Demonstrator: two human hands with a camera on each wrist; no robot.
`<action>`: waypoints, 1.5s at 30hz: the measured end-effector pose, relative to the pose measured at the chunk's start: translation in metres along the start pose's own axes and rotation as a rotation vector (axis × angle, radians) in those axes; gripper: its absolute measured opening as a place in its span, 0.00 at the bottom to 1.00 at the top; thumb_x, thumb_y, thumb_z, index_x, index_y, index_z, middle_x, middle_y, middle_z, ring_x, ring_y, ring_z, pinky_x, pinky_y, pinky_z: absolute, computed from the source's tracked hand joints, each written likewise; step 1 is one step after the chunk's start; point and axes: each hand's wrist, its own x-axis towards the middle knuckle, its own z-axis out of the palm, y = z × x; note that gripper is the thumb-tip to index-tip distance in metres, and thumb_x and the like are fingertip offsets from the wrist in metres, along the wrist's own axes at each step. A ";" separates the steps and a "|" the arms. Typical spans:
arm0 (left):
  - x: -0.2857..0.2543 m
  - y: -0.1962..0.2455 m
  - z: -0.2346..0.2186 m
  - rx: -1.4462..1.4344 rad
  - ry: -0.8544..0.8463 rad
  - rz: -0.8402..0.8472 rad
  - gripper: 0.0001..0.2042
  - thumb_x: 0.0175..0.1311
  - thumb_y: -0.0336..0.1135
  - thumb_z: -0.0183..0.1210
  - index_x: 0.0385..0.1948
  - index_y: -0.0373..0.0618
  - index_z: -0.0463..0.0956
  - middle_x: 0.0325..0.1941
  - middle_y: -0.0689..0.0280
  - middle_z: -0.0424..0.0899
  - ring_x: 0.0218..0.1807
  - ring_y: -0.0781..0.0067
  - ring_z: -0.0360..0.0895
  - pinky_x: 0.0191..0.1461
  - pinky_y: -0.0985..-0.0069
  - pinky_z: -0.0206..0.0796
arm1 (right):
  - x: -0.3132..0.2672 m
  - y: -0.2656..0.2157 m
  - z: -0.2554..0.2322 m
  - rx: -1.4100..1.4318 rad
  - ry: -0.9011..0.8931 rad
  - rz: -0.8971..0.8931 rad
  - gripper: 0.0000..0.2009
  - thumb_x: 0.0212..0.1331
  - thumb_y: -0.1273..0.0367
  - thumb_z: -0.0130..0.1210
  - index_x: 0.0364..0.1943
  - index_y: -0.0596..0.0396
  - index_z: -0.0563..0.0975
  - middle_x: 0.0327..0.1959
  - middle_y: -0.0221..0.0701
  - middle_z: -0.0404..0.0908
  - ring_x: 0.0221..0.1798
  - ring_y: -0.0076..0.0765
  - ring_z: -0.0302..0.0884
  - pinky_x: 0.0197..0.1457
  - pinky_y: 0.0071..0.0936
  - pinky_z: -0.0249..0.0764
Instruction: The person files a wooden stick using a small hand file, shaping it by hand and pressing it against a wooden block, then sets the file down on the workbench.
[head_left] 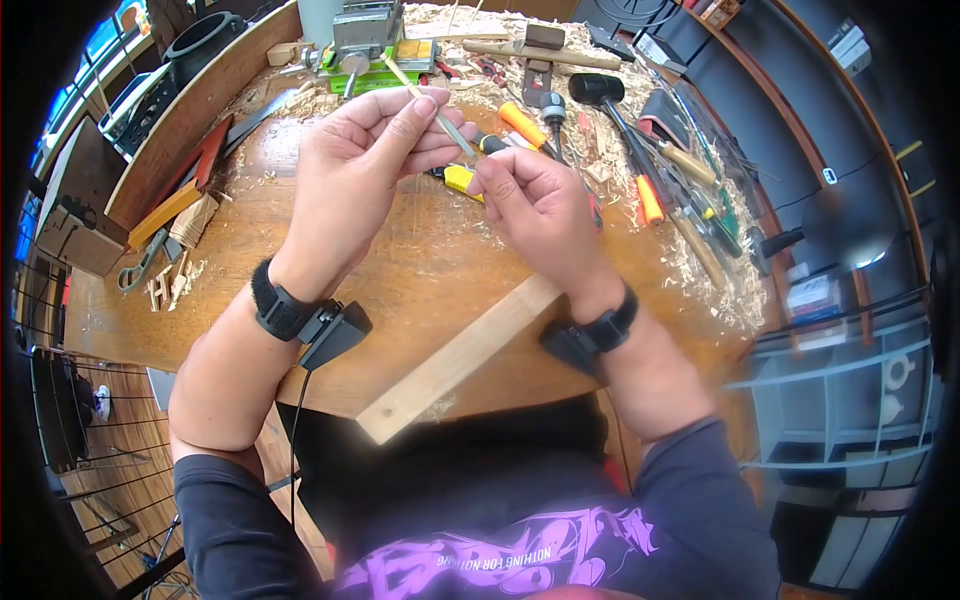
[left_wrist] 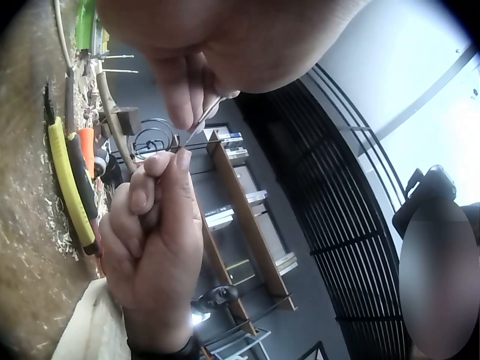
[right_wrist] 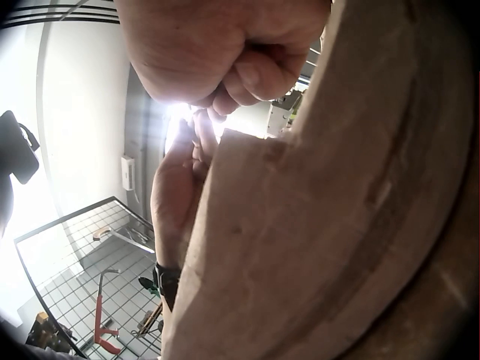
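In the head view a thin pale stick (head_left: pixel 452 132) slants down to the right above the table. My left hand (head_left: pixel 350 170) grips it between thumb and fingers, and its upper end sticks out past them. At the lower end, the thumb and forefinger of my right hand (head_left: pixel 545 210) pinch the tip. The left wrist view also has the stick (left_wrist: pixel 204 118), running from the left fingers to the right thumb (left_wrist: pixel 181 161). A squared wooden bar (head_left: pixel 460 360) lies at the table's near edge, below my right wrist; it fills much of the right wrist view.
Beyond the hands lie a yellow-handled tool (head_left: pixel 462 181), an orange handle (head_left: pixel 520 125) and a black-headed mallet (head_left: pixel 597 89). A metal vise (head_left: pixel 360 30) stands at the back among wood shavings (head_left: pixel 480 85). Scissors (head_left: pixel 142 268) lie at the left, several chisel-like tools at the right.
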 end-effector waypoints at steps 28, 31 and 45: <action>-0.001 -0.007 0.000 0.009 -0.127 0.025 0.13 0.85 0.30 0.56 0.59 0.29 0.81 0.55 0.51 0.91 0.54 0.65 0.92 0.61 0.71 0.87 | 0.000 -0.004 -0.005 0.029 -0.010 -0.038 0.16 0.81 0.60 0.61 0.36 0.57 0.85 0.22 0.18 0.77 0.26 0.10 0.70 0.29 0.17 0.63; 0.000 -0.001 -0.003 0.065 -0.140 0.065 0.13 0.85 0.30 0.56 0.59 0.28 0.81 0.56 0.50 0.91 0.54 0.64 0.92 0.62 0.70 0.87 | 0.002 -0.009 -0.001 0.118 -0.026 0.010 0.16 0.81 0.60 0.61 0.35 0.57 0.86 0.22 0.19 0.77 0.26 0.11 0.71 0.29 0.17 0.65; 0.004 0.003 -0.006 0.039 -0.144 0.025 0.16 0.86 0.31 0.55 0.64 0.26 0.78 0.58 0.46 0.90 0.59 0.59 0.91 0.65 0.67 0.86 | -0.002 -0.009 -0.006 0.140 -0.070 0.065 0.17 0.81 0.60 0.60 0.36 0.57 0.86 0.21 0.20 0.78 0.25 0.13 0.71 0.29 0.18 0.67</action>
